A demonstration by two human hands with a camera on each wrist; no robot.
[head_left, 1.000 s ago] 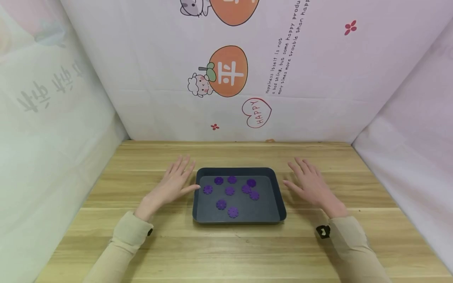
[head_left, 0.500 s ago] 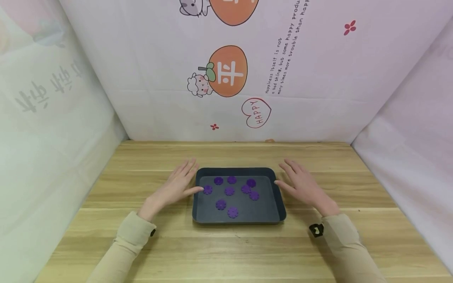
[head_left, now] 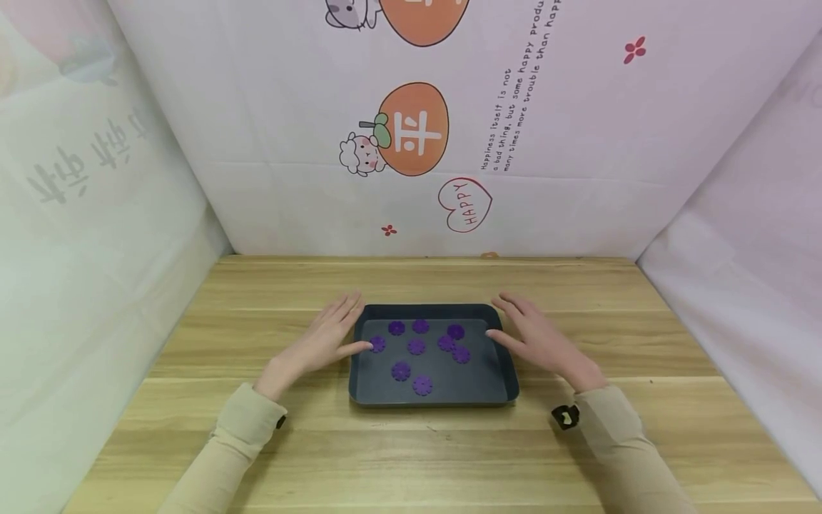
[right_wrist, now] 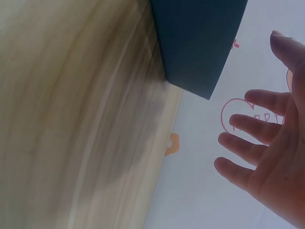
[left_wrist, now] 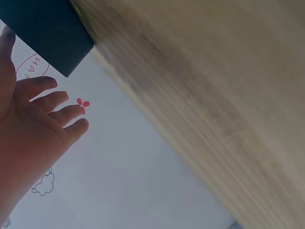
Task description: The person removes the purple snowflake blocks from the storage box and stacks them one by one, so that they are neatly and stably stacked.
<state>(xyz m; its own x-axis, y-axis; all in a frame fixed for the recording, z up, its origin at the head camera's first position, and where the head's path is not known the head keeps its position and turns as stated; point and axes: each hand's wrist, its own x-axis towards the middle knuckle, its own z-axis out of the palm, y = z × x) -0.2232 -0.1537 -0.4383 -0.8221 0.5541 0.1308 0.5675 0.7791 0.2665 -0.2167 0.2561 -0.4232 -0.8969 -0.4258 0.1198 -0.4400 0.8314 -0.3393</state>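
A dark grey rectangular tray (head_left: 472, 382) lies on the wooden table, holding several small purple notched discs (head_left: 422, 385) that look like flower-shaped plastic pieces. Beside the tray's left wall is my left hand (head_left: 322, 339), its thumb reaching over the rim and its fingers fairly straight. My right hand (head_left: 539, 339) is at the tray's right side, with the thumb above the inside. In the left wrist view the left hand (left_wrist: 33, 119) shows slightly bent, spread fingers near the tray's corner (left_wrist: 52, 38). The right wrist view shows the right hand (right_wrist: 271, 143) with fingers apart, holding nothing.
The wood-grain table (head_left: 411, 457) extends around the tray on every side. A white printed cloth (head_left: 289, 143) stands behind the table's far edge, and white cloths hang at the left (head_left: 96, 250) and right (head_left: 758, 214).
Both hands have moved inward to the tray's sides, the right one farther. The right thumb has come over the rim. Tray and purple discs stay in place.
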